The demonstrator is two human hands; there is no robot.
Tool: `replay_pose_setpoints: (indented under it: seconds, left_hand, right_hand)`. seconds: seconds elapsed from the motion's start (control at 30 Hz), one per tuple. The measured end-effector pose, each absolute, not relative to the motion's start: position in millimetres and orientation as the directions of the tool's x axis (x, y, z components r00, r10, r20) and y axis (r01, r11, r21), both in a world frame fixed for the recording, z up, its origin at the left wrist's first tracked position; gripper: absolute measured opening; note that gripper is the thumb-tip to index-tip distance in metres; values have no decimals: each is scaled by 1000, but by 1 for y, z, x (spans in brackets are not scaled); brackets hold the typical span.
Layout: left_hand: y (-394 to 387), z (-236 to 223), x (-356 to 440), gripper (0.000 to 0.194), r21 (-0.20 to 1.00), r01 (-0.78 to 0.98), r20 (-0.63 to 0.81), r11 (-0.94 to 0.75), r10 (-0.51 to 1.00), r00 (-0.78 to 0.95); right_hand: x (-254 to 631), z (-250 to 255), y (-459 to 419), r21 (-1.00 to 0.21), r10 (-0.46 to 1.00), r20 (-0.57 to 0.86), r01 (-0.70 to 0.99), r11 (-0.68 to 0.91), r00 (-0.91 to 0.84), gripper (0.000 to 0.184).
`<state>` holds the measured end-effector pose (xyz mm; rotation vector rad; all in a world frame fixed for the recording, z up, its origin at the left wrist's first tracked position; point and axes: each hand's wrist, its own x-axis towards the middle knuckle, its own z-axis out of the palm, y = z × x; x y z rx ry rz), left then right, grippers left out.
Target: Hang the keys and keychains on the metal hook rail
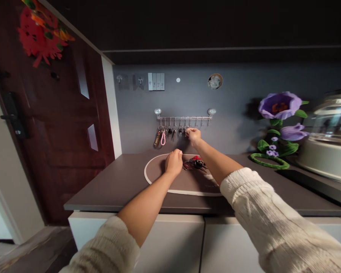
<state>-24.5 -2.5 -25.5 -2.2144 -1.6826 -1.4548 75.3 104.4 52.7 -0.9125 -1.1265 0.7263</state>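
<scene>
A hook rack [184, 118] is fixed to the grey wall, with several bunches of keys hanging from its left and middle hooks. My right hand [194, 136] is closed in a pinch on a key ring [186, 130] just under a middle hook; the fingers partly cover it. Left of it hang a pink loop strap [163, 138] and a brown lettered key tag [157, 139]. My left hand [174, 162] is lower, over the mat [156, 170], with its fingers curled. What it holds, if anything, is hidden. Beside it on the mat lies a pile of keys [198, 163] with something red.
A knitted purple flower [280, 106] and a white appliance with a clear dome [326, 151] stand on the right of the counter [108, 185]. A black flat slab [312, 187] lies before them. A dark cabinet [216, 26] overhangs; a red-brown door [59, 125] is left.
</scene>
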Motion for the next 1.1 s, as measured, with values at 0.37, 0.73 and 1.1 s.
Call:
replay_pose_setpoints:
  seconds: [0.37, 0.73, 1.1]
  left_hand:
    - [-4, -26, -25, 26, 487, 752, 655, -444, 755, 21]
    - [-2, -28, -25, 26, 439, 761, 671, -478, 738, 75]
    - [-2, -28, -27, 21, 419, 748, 689, -515, 716, 107]
  right_hand:
    - [89, 54, 106, -922, 910, 371, -44, 384, 184, 8]
    - [103, 57, 80, -935, 928, 352, -8, 356, 125, 7]
    - [124, 25, 49, -860, 878, 478, 186, 475, -28, 9]
